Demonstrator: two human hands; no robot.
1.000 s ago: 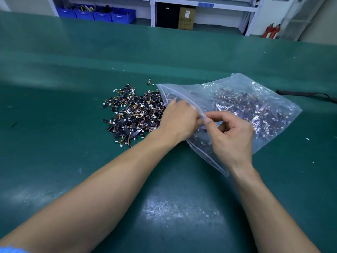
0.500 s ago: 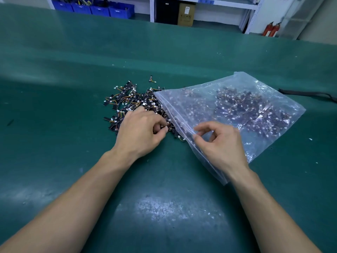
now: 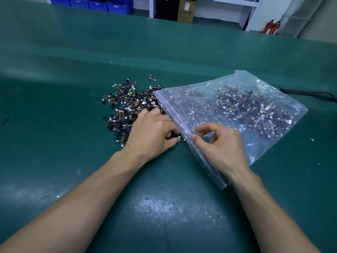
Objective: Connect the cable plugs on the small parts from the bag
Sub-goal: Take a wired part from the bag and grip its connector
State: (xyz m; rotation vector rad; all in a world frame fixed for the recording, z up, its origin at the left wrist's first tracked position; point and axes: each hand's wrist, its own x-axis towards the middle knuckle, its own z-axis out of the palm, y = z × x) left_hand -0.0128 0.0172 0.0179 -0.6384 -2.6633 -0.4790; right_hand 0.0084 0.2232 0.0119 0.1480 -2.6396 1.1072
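Observation:
A clear zip plastic bag [image 3: 237, 99] lies on the green table, holding several small black parts with orange wires and white plugs. A pile of the same small parts [image 3: 125, 105] is spread just left of the bag's mouth. My left hand [image 3: 153, 134] sits on the pile's near edge, fingers curled, with thumb and forefinger pinching a small part [image 3: 180, 138] at the bag's mouth. My right hand [image 3: 220, 145] lies on the bag, thumb and forefinger pinching the bag's zip edge.
A single small part [image 3: 150, 77] lies apart behind the pile. A black strap [image 3: 308, 93] lies at the right edge of the green table [image 3: 73, 143]. Blue bins [image 3: 102, 3], a cardboard box [image 3: 185, 10] and red extinguishers [image 3: 271, 27] stand beyond the table.
My left hand left the bag's mouth, dropped to the pile's near edge and closed on a part. My right hand kept the bag's edge and slid slightly toward me.

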